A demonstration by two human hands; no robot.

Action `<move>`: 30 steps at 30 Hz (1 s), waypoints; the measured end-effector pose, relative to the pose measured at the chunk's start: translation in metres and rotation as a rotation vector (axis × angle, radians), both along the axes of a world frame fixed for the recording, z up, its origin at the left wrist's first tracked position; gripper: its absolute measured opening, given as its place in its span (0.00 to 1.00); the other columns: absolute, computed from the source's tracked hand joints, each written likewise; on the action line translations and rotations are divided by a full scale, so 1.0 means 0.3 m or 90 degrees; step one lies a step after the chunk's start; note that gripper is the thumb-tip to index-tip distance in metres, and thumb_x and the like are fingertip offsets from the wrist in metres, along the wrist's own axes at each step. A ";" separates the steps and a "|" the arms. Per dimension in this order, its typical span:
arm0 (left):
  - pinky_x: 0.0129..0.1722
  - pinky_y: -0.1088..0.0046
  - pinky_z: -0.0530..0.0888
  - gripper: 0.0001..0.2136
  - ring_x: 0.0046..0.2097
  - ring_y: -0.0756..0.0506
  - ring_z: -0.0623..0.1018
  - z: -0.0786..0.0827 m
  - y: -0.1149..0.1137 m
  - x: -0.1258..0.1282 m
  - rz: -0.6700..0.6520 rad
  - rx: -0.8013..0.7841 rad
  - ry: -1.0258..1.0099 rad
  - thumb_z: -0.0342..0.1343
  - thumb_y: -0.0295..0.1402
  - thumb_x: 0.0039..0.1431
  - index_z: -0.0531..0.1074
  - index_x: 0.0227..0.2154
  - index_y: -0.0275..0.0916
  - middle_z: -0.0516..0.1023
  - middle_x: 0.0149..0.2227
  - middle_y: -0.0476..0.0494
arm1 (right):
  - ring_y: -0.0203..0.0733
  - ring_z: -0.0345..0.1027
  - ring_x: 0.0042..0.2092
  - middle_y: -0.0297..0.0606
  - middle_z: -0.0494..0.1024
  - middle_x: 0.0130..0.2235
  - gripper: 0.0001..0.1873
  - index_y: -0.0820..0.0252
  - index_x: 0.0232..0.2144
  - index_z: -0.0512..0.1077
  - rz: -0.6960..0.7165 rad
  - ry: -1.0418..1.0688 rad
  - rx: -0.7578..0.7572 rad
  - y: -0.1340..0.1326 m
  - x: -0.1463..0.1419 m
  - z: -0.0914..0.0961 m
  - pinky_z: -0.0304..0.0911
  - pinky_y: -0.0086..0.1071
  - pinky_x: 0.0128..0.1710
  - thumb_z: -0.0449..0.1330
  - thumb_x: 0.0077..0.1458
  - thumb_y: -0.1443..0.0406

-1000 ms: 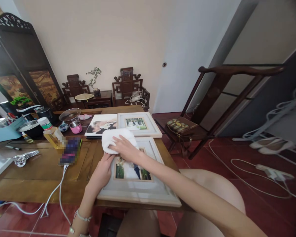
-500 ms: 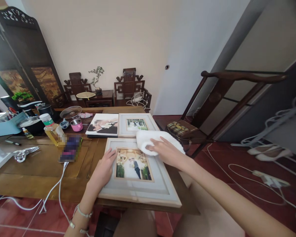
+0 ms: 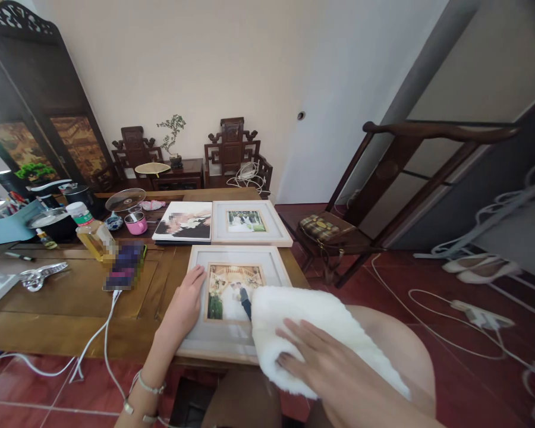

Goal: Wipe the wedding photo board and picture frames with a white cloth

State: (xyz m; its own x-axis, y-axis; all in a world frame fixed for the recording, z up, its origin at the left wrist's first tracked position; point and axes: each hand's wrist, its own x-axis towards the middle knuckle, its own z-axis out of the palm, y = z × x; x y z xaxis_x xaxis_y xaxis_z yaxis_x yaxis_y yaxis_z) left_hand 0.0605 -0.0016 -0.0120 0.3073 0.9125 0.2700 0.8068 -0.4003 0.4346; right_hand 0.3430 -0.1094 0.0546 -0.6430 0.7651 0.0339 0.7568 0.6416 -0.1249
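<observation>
A light wood picture frame (image 3: pixel 280 260) with a wedding photo lies flat at the table's near edge. My left hand (image 3: pixel 185 306) is closed on its left rim, with the fingertips on the upper left part and the thumb hidden. In my right hand (image 3: pixel 312 356) is a fluffy white cloth (image 3: pixel 303 309), pressed over the frame's lower right corner. The cloth covers that corner and the photo's right edge, and its loose part hangs past the table edge. Just behind lie a second picture frame (image 3: pixel 271 223) and a photo album (image 3: pixel 185 220).
Left on the wooden table (image 3: pixel 84 333) are a phone (image 3: pixel 125 267) with a white cable, a bottle (image 3: pixel 93 235), a pink cup (image 3: pixel 136 223) and a blue bin (image 3: pixel 13 226). A dark wooden chair (image 3: pixel 361 238) with a plaid bag (image 3: pixel 318 227) stands right.
My right hand has drawn the white cloth from the frame's upper right corner down toward me to its lower right corner. My left hand stays on the left rim.
</observation>
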 end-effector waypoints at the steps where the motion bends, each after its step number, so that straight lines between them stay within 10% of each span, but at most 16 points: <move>1: 0.62 0.57 0.59 0.26 0.65 0.44 0.57 -0.003 0.001 -0.002 -0.005 0.002 -0.001 0.39 0.18 0.56 0.61 0.57 0.34 0.59 0.63 0.36 | 0.54 0.54 0.61 0.44 0.68 0.58 0.36 0.55 0.46 0.73 0.001 0.001 -0.007 0.008 -0.005 -0.001 0.55 0.51 0.58 0.49 0.33 0.80; 15: 0.63 0.56 0.58 0.30 0.65 0.44 0.56 0.011 -0.001 -0.009 -0.012 -0.024 -0.009 0.40 0.13 0.50 0.64 0.56 0.37 0.60 0.62 0.37 | 0.55 0.46 0.64 0.48 0.64 0.60 0.35 0.63 0.53 0.67 -0.114 -0.013 0.210 0.512 -0.030 -0.049 0.46 0.52 0.60 0.49 0.40 0.82; 30: 0.63 0.57 0.58 0.29 0.66 0.44 0.55 -0.006 0.003 -0.010 -0.010 -0.009 -0.001 0.39 0.15 0.53 0.59 0.59 0.36 0.58 0.63 0.37 | 0.54 0.62 0.57 0.47 0.73 0.53 0.35 0.56 0.48 0.72 0.027 0.032 0.130 -0.024 -0.058 -0.048 0.63 0.46 0.54 0.52 0.34 0.77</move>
State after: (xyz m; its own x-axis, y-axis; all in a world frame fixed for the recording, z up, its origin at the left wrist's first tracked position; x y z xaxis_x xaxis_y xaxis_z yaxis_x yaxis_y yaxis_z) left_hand 0.0576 -0.0007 -0.0138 0.3213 0.9112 0.2578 0.8001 -0.4068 0.4408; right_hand 0.3256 -0.1168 0.0402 -0.6676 0.7118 0.2185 0.7252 0.6881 -0.0258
